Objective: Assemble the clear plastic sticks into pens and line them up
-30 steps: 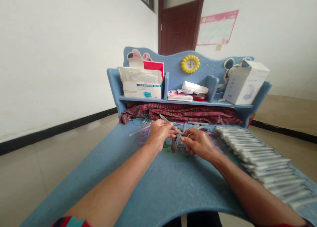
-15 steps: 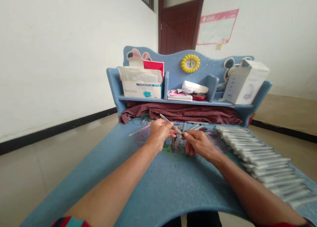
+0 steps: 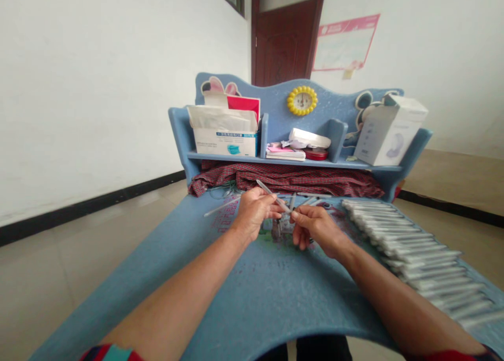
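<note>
My left hand is closed round a thin grey pen-like stick that slants up to the left. My right hand pinches the stick's lower end with thumb and forefinger, right where the two hands meet. Both hands hover just above the blue desk top. Several loose grey sticks lie on the desk just beyond the hands, and another single stick lies to the left.
A long overlapping row of grey sticks runs down the desk's right side. Behind lie a red checked cloth and a shelf with a mask box, papers, a white box and a yellow clock.
My right hand has shifted slightly up and left, its fingertips closing on the lower end of the stick. My left hand has barely moved.
</note>
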### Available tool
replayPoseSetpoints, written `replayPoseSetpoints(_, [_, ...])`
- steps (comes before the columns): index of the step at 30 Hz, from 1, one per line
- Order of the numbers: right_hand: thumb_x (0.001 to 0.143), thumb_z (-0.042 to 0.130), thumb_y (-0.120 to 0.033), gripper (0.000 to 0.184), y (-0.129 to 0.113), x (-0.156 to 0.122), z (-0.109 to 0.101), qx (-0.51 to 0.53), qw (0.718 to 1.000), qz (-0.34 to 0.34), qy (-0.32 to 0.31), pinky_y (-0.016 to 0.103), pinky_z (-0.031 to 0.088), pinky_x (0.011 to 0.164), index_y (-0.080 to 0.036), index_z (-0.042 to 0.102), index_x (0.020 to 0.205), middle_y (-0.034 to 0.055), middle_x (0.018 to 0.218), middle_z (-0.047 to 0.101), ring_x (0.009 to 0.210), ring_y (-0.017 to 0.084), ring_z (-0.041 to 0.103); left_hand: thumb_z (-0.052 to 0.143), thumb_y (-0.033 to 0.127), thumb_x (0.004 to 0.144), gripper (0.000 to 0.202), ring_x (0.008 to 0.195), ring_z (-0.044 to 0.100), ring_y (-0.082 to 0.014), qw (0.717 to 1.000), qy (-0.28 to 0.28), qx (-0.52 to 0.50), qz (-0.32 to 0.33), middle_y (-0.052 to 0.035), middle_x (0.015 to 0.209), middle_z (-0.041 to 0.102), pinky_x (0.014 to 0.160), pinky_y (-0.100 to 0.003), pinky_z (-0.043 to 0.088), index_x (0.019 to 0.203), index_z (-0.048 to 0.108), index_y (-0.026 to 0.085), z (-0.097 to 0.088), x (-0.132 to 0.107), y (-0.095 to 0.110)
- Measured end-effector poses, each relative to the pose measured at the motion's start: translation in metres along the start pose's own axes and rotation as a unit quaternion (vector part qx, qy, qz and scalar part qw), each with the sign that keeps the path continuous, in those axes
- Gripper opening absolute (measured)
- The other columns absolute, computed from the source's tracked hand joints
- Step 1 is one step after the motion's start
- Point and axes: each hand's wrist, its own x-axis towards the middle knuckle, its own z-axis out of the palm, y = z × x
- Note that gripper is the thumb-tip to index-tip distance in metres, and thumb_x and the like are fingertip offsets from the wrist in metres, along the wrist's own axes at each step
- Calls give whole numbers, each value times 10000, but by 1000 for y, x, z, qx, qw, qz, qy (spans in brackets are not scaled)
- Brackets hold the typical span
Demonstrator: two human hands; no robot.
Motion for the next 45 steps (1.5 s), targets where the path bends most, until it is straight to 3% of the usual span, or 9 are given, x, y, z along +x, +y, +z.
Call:
replayPoseSetpoints(5, [775,499,-438,285,0,-1,-3,78,996,1,-32,171,309,326,-162,475,707,3,447,602,287,90,473,546,144,736,73,603,662,-183,999,-44,-26,10,-95,737,669,480,-235,514,774,487,124,-2,0,0])
replayPoseSetpoints(10, [783,478,-474,324,0,0,-5,65,998,-2,-16,172,321,322,-153,502,740,0,439,590,292,92,476,556,146,723,88,572,656,-181,1000,-7,-5,10,-88,707,666,454,-226,501,773,489,120,-4,3,4])
replayPoseSetpoints(14, [772,491,-445,287,4,4,-11,-32,998,-14,56,172,320,317,-163,500,723,-22,428,564,290,82,451,548,155,723,78,545,651,-181,999,44,20,9,-87,666,659,408,-198,466,754,485,121,-8,6,9])
replayPoseSetpoints(18, [747,514,-320,163,6,7,-24,-193,976,-29,99,166,319,328,-162,540,719,-42,422,529,310,73,443,560,166,716,87,521,644,-177,997,67,44,1,-84,630,653,392,-189,450,731,487,120,-14,10,9])
replayPoseSetpoints(24, [702,491,-180,78,1,0,-47,-359,931,54,-28,157,306,333,-161,553,658,-50,396,502,304,66,436,559,157,711,70,487,627,-154,995,75,69,-7,-77,627,651,383,-189,445,725,504,117,-17,13,6])
replayPoseSetpoints(33, [750,471,-238,146,9,4,-47,-408,913,-8,25,164,318,368,-162,568,673,-33,425,530,335,71,460,571,178,701,101,415,581,-130,989,90,117,-4,-45,563,630,350,-183,408,704,478,141,-20,15,7])
replayPoseSetpoints(40, [750,489,-250,141,3,14,-32,-396,918,9,-11,161,307,350,-164,594,710,-26,444,548,336,76,464,539,156,661,58,343,520,-107,976,96,197,21,14,459,574,323,-168,338,645,484,163,-31,18,8])
replayPoseSetpoints(43, [731,504,-214,122,-3,24,-32,-454,891,7,-5,170,328,389,-174,612,689,-18,451,561,368,85,491,532,172,645,16,336,493,-92,970,97,219,48,26,447,562,337,-170,337,640,518,165,-35,21,9])
replayPoseSetpoints(45, [707,531,-190,106,-7,33,-36,-518,854,3,37,183,358,451,-180,635,684,2,505,595,445,101,537,530,190,638,29,349,489,-91,968,92,226,63,27,450,563,349,-172,336,648,545,166,-39,23,8])
